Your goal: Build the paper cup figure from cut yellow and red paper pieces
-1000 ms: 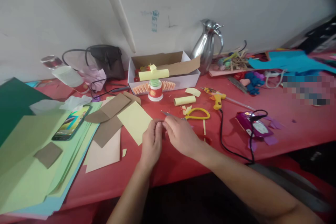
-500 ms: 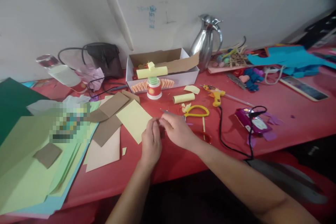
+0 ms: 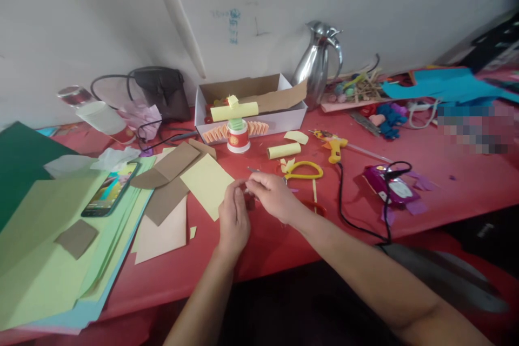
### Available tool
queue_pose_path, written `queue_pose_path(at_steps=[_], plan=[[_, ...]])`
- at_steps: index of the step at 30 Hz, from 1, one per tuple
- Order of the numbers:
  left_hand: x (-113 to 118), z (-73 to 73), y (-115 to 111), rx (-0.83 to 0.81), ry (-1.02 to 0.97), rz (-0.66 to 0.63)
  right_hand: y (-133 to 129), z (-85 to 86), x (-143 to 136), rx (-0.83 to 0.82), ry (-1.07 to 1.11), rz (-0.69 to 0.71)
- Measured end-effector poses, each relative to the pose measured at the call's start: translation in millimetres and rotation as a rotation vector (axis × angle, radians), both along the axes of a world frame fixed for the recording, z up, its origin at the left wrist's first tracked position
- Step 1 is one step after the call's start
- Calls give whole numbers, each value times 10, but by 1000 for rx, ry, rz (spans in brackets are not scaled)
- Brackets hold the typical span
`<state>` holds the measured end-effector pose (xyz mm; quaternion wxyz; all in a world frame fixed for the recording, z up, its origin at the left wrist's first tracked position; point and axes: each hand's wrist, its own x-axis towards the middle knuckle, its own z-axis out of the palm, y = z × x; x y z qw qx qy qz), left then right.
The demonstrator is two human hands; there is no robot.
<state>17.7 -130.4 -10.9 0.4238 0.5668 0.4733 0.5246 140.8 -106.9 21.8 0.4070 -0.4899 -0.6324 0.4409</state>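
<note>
My left hand (image 3: 235, 221) and my right hand (image 3: 272, 195) meet over the front of the red table, fingers closed and fingertips almost touching. Whatever they pinch is small and mostly hidden; I cannot make it out. Just beyond my right hand lie yellow-handled scissors (image 3: 306, 170), partly covered by it. A pale yellow sheet (image 3: 208, 186) lies beside my left hand. Farther back stands a red and white paper cup (image 3: 238, 140) with folded orange paper strips at its sides and a yellow paper roll (image 3: 235, 112) across its top. Another yellow roll (image 3: 284, 151) lies to its right.
Brown card pieces (image 3: 176, 162) and stacked coloured paper with a phone (image 3: 110, 189) on it lie left. A white box (image 3: 275, 123) and steel jug (image 3: 318, 62) stand behind. To the right are a yellow glue gun (image 3: 335, 150), its black cord and a purple device (image 3: 389, 186).
My hands stay together in nearly the same place, with only slight finger movement. The things on the table have not visibly moved.
</note>
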Motion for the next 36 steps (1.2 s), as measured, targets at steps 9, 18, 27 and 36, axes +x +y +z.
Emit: queue_pose_path(at_steps=[9,18,27,36], plan=[[-32,48,60,-101,-315,-152,-47,91,43,219,-201,-94],[-13,54,74,-232,-458,-29,-139,-120,-22,664,-610,-242],[-76,27,62,263,-24,89,-32,68,-58,352,-196,-142],[-38,57,111,-168,-414,4,22,-34,-46,325,-229,-170]])
